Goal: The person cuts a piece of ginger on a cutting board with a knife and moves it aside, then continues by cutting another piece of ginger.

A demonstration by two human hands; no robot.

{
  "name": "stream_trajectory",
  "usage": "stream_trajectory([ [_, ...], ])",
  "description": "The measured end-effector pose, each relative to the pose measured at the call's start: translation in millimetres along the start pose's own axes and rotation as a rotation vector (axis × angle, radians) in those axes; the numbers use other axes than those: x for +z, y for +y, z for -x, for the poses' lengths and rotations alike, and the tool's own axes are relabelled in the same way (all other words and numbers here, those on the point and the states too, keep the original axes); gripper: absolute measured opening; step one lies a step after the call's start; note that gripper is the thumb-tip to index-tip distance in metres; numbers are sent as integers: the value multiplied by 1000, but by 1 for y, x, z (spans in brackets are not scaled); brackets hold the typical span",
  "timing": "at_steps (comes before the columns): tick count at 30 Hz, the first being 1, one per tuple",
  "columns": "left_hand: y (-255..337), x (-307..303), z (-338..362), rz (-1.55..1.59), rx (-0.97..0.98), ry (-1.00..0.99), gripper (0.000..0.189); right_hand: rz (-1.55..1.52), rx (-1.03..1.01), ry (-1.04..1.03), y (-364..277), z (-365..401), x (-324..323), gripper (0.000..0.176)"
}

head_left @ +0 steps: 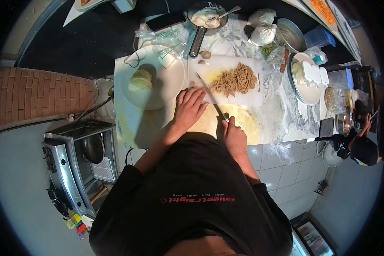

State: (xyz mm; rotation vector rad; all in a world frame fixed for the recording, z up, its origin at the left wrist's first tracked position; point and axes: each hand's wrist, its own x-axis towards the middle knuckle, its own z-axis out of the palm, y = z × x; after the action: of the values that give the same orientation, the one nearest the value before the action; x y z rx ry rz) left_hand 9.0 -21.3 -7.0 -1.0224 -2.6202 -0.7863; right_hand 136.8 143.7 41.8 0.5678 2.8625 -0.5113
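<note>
Knife (212, 97) handle mostly hidden, orange shreds (322, 11) cropped

A kitchen — stove (65, 164), knife (212, 97), cutting board (219, 62), chopped food (236, 80)

- White board (227, 61): rectangular, lies flat on the worktop (281, 121), shows a yellowish patch.
- Brown strips (238, 81): cut thin, lie loosely heaped on the board, right of the blade.
- Knife (212, 97): long and slim, slants away to the left, tip over the board, handle gripped in the right hand (234, 135).
</note>
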Motion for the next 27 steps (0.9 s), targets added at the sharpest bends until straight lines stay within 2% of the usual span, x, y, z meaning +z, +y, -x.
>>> stream_trajectory([
  [4, 4, -2, -15, 41, 14, 32, 34, -71, -14, 32, 11, 9, -6, 33],
  [6, 5, -3, -25, 154, 37, 39, 24, -121, -20, 54, 19, 11, -4, 33],
  [8, 3, 0, -31, 185, 28, 43, 21, -395, 28, 22, 26, 11, -1, 34],
  [11, 3, -6, -37, 224, -16, 57, 17, -516, 83, -31, 24, 14, -12, 34],
  [13, 0, -13, -38, 231, -48, 67, 16, -528, 76, -44, 25, 17, -11, 36],
  [15, -7, -20, -38, 271, -52, 199, 16, -539, 70, -61, 27, 21, -9, 37],
  [17, -13, -30, -37, 246, -68, 229, 17, -483, 29, -99, 27, 24, -5, 41],
  [19, -17, -40, -40, 314, -150, 271, 19, -467, 26, -131, 24, 26, -6, 42],
  [24, -27, -40, -59, 238, -90, 190, 24, -427, 10, -144, 25, 26, -4, 43],
  [26, -33, -27, -67, 108, -70, 71, 20, -370, 55, -61, 27, 24, -5, 41],
  [27, -37, -19, -69, 107, -68, 72, 20, -371, 54, -59, 30, 22, -5, 41],
])
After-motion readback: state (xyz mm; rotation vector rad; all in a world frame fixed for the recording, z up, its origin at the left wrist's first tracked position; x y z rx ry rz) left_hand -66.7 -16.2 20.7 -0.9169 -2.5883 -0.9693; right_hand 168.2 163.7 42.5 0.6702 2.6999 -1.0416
